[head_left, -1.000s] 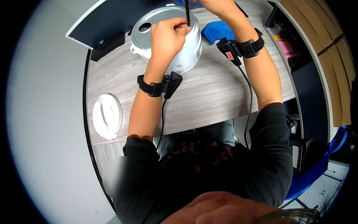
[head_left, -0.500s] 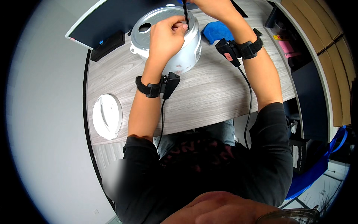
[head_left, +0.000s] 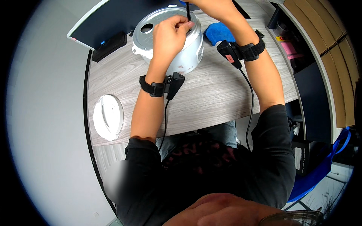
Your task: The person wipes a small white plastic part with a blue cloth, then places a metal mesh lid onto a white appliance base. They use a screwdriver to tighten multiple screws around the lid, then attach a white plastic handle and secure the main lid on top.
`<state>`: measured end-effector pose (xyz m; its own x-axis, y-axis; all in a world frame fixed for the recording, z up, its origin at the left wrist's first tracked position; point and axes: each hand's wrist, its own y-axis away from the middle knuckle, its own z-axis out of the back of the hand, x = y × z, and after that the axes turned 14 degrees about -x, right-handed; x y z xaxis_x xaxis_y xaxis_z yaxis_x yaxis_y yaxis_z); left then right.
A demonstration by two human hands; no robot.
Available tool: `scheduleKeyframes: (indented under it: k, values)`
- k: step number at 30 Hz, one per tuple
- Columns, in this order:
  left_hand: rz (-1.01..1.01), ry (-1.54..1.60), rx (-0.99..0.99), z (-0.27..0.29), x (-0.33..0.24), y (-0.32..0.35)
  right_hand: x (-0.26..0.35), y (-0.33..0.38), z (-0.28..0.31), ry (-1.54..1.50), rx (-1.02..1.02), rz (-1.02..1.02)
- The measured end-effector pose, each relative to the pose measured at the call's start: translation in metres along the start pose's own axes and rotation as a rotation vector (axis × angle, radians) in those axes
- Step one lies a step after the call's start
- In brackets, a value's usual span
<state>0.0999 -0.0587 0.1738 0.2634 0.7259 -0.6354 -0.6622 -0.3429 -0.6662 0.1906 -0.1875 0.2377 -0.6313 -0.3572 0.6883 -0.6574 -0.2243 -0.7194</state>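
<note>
At the far side of the table stands a white rice cooker (head_left: 190, 54) with its grey metal top exposed and a round dark hole in it. A screwdriver (head_left: 188, 12) with a dark shaft stands nearly upright, tip down at the cooker's right rim. My left hand (head_left: 168, 37) rests over the top, thumb and fingers pinched on the lower shaft. The tip itself is hidden there. At the upper picture edge my right hand (head_left: 207, 4) is at the screwdriver's upper end, where a bit of blue handle shows. Its fingers are mostly cut off.
A white oval cover (head_left: 108, 117) lies at the table's left edge. Right of the cooker is a blue cloth-like item (head_left: 218, 33). Behind stand a monitor (head_left: 113, 22) and a black case (head_left: 109, 47). A shelf (head_left: 315, 83) borders the right side; cables hang from both wrist straps.
My left hand has shifted slightly right, and its thumb now lies across the screwdriver shaft. The right forearm has moved very little. The cooker and cover stay in place.
</note>
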Motion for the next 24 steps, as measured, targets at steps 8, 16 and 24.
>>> scheduleKeyframes:
  k: [8,16,24]
  values:
    - [0.005,0.07,0.052,-0.002,0.005,-0.001,0.0,0.003,0.007,-0.032,0.044,-0.055]
    - [0.031,0.113,-0.001,-0.003,0.002,0.0,0.007,0.007,-0.003,0.264,-0.017,0.022]
    - [0.057,0.067,0.059,-0.004,0.007,-0.003,-0.01,0.0,0.011,-0.151,0.102,-0.143]
